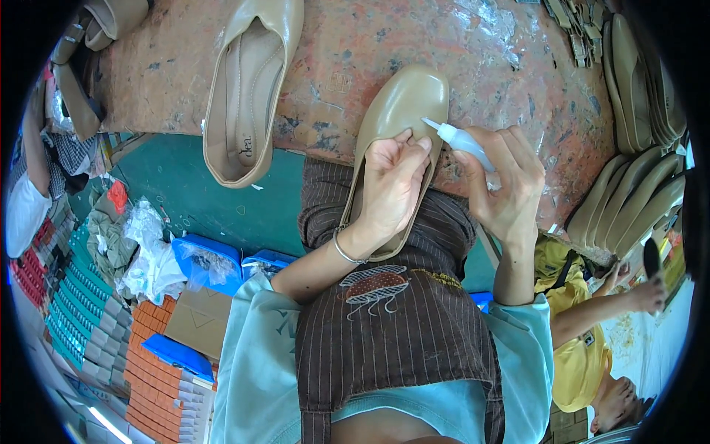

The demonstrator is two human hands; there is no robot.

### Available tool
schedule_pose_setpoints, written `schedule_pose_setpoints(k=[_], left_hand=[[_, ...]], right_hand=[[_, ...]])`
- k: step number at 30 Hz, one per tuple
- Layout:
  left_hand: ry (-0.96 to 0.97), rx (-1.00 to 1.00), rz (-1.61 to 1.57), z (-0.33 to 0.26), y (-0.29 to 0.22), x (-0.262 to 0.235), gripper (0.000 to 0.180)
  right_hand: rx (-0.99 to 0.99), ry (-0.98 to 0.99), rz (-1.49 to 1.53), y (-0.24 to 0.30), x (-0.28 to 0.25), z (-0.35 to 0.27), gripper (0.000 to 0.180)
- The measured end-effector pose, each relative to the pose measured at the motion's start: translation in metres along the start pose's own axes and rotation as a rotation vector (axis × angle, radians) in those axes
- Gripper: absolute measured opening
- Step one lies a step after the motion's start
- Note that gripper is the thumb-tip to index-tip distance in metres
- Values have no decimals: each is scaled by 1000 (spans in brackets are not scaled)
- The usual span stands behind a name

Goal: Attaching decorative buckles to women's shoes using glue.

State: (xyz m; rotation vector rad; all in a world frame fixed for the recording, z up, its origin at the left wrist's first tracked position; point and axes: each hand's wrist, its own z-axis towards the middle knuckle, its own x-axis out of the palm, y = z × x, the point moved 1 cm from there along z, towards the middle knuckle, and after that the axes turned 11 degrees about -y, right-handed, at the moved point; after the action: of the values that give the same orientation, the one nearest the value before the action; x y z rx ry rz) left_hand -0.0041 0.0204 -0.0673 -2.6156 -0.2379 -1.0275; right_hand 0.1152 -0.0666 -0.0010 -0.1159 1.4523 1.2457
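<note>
Left hand (390, 185) hides much of the beige shoe (403, 111).

**Worn bench, shoes on top**

The reddish, paint-worn bench (488, 44) fills the upper frame. A beige flat (248, 89) lies at 11 o'clock, its heel past the edge. Another shoe (403, 100) rests its toe at 12. Stacked soles (636, 140) crowd 2 to 3 o'clock; scraps (573, 26) lie at 1.
</note>
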Motion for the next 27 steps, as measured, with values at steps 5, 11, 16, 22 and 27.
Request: schedule_pose_setpoints(k=[5, 11, 16, 22, 27], left_hand=[[-185, 80, 97, -5, -1, 12, 6], [-121, 35, -56, -3, -5, 20, 15], [-43, -73, -31, -3, -13, 17, 12], [-27, -42, -96, -5, -10, 9, 7], [-58, -39, -52, -4, -14, 8, 14]], right_hand=[[130, -13, 92, -9, -6, -4, 20], [420, -423, 399, -60, 13, 4, 20], [343, -493, 196, -84, 37, 23, 24], [172, -504, 134, -81, 30, 24, 26], [259, -813, -268, -130, -15, 33, 20]])
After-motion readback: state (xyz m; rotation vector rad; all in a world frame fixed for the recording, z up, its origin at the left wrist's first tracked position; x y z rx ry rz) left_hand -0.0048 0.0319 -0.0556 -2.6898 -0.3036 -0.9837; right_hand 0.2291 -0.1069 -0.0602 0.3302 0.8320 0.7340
